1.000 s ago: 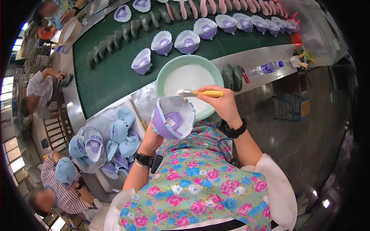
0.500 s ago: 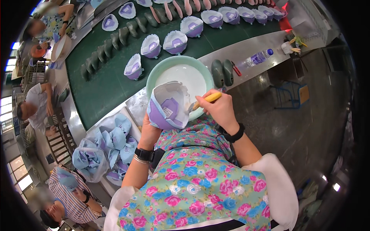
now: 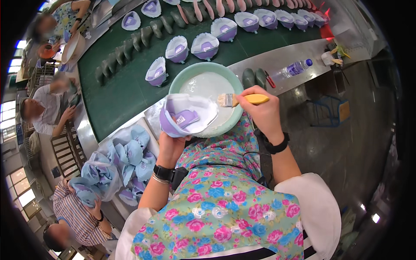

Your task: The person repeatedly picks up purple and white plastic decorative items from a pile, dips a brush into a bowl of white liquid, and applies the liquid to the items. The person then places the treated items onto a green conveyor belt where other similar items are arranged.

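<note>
My left hand (image 3: 170, 149) is closed round a purple and pale-blue shoe upper (image 3: 172, 123), holding it tilted over the near left rim of a mint-green basin (image 3: 237, 113). White liquid (image 3: 201, 86) fills part of the basin, and the upper's far edge looks coated white. Pinched in my right hand (image 3: 265, 113) is a flat paintbrush (image 3: 256, 99) with a yellow handle and a metal band. Its pale bristles hover over the basin, just right of the upper and apart from it.
Similar shoe uppers (image 3: 205, 46) line the green belt (image 3: 112, 104), with dark shoe lasts (image 3: 128, 50) behind. Right of the basin lie two dark lasts (image 3: 248, 79), a red-handled tool (image 3: 270, 79) and a bottle (image 3: 297, 68). More uppers (image 3: 132, 154) are piled left. Co-workers sit further left.
The brush has moved right, away from the upper, and now points left with its bristles in plain sight. The upper has turned and shifted slightly left. A co-worker's held upper has come nearer the pile.
</note>
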`<state>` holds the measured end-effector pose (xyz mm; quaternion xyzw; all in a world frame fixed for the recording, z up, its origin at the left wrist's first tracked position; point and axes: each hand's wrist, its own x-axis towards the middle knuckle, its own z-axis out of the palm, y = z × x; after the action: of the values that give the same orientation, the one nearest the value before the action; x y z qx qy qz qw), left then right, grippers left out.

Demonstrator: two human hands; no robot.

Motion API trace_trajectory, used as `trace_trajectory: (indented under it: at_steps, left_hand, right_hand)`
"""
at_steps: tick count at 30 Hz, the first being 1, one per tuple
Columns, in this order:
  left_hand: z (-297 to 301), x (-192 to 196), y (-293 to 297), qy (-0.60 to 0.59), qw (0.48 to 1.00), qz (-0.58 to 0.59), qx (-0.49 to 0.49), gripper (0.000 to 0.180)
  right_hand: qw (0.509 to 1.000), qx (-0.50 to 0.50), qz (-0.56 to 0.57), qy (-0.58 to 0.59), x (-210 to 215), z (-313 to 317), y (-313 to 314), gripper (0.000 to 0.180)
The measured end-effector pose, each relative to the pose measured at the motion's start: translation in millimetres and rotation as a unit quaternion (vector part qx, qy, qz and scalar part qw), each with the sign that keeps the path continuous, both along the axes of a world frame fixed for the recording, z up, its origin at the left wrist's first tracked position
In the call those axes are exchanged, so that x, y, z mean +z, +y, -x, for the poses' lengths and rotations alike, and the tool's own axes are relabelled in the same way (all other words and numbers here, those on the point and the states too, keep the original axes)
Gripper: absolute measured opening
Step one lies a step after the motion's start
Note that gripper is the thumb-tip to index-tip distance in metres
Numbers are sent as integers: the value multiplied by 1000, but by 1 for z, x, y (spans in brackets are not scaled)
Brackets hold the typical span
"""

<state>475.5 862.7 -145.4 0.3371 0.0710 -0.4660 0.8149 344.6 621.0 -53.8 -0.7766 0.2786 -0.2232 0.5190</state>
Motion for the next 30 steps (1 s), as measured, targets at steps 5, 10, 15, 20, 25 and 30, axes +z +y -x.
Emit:
trace_trajectory:
  at_steps: [5,10,15,20,25,30]
  left_hand:
    - [-6,-67,36,189,953,180,-152,35]
    - [19,-14,7,312,940,13,-140,34]
    - [12,-29,22,322,914,47,-242,30]
    - [-17,-51,52,208,971,79,-92,23]
    - [-113,-138,87,-44,986,-80,142,24]
    - [-221,-194,70,-114,951,-68,280,48]
  right_hand:
    - [975,198,-73,-63,41,-27,30,13]
    - [945,312,-74,-58,25,-51,47,14]
    - [987,150,-15,48,-29,-29,16,16]
    - [982,46,-141,119,-32,-2,19,14]
    - [984,-19,-150,94,-24,-34,22,13]
    - [978,0,-115,175,-31,-56,39,13]
